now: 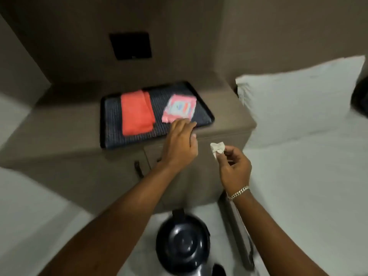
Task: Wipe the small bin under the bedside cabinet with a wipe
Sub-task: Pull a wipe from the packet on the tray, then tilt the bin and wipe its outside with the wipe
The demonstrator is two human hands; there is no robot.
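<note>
A small round black bin (182, 245) with a domed lid stands on the pale floor in front of the brown bedside cabinet (83, 166). On the cabinet top lies a dark tray (113, 140) holding a pink wipe pack (179, 108) and a folded orange cloth (136, 114). My left hand (180, 144) reaches over the tray's near edge, fingers apart, fingertips just short of the wipe pack, holding nothing. My right hand (235, 168) pinches a small crumpled white wipe (217, 149) between thumb and fingers, in front of the cabinet.
A bed with a white pillow (302, 96) and white sheet fills the right side. A dark wall panel (130, 45) sits above the cabinet. The cabinet doors carry dark handles (138, 168). Another white surface lies at the lower left.
</note>
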